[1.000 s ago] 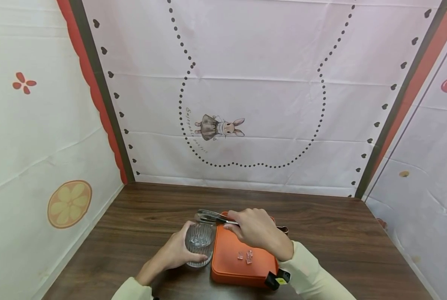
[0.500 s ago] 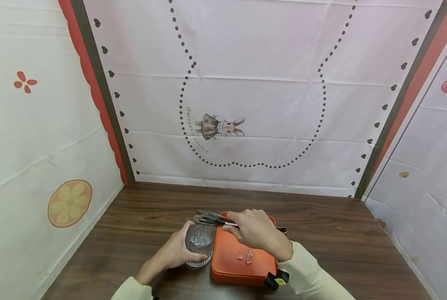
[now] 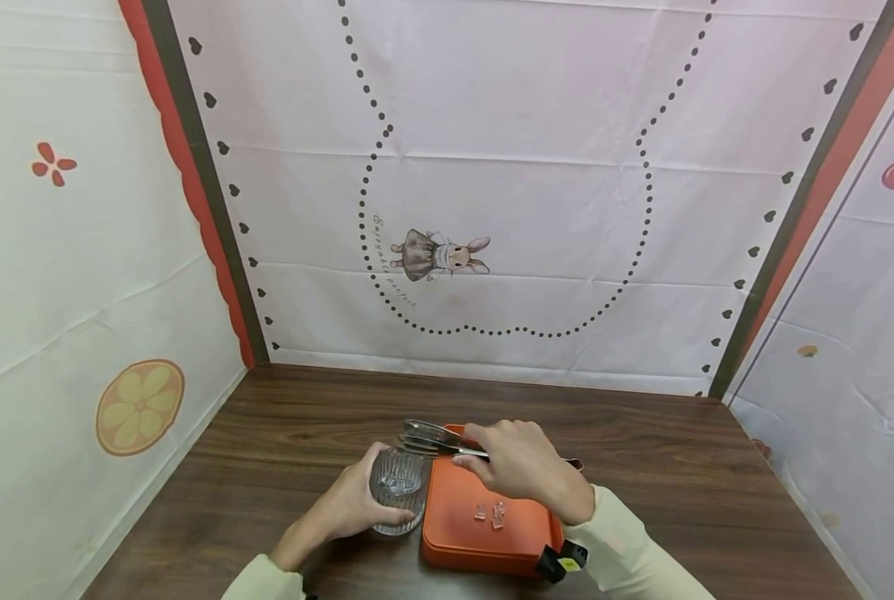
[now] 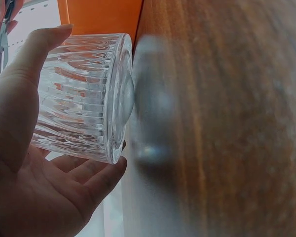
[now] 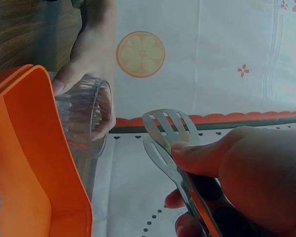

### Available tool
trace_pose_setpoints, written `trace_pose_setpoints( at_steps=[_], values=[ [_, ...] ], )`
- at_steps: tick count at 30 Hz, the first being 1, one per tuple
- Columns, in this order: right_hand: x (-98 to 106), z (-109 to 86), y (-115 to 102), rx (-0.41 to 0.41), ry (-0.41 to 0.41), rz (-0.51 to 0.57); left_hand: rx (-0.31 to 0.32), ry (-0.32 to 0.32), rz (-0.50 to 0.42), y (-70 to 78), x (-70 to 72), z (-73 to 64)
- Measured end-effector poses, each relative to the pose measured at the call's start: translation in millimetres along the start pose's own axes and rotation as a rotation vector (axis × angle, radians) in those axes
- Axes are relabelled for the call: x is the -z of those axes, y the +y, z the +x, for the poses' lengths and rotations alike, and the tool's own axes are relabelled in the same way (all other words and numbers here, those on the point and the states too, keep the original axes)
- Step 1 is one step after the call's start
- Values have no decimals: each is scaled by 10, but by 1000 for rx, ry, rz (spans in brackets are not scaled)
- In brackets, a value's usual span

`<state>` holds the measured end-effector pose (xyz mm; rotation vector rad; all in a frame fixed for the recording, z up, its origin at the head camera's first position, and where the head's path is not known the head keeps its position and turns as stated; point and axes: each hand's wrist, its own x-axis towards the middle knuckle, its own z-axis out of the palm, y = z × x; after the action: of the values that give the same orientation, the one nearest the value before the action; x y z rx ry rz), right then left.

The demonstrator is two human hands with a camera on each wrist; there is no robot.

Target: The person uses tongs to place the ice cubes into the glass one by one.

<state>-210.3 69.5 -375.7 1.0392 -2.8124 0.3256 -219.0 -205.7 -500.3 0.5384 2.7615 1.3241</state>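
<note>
My left hand (image 3: 351, 502) grips a ribbed clear glass (image 3: 400, 485), its thumb along the near side. Seen from the left wrist, the glass's thick base (image 4: 119, 98) faces the wooden table; whether it touches is hard to tell. My right hand (image 3: 521, 467) holds slotted metal tongs (image 3: 424, 437) over the glass's far rim. In the right wrist view the two slotted tong heads (image 5: 170, 126) are slightly apart, with no object visible between them. Right beside the glass is an orange tray (image 3: 454, 492) with several small clear cubes (image 3: 498, 515) in it. Clear shapes show inside the glass, but are indistinct.
The dark wooden table (image 3: 304, 433) carries the glass and tray. A printed cloth (image 3: 529, 208) hangs behind it, with further cloth walls at left and right. A black wrist camera (image 3: 561, 560) sits near the tray's right front corner.
My right hand has shifted slightly to the right, carrying the tongs with it. Their heads look a little further apart. The left hand, glass and cubes stay where they were.
</note>
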Motion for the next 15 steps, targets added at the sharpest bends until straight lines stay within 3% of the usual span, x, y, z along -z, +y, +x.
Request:
trace_pose_setpoints(
  at_steps=[15],
  values=[
    [-6,-149,175,-60,-10,-34,-2,-3,1,-11,-11,-6]
  ],
)
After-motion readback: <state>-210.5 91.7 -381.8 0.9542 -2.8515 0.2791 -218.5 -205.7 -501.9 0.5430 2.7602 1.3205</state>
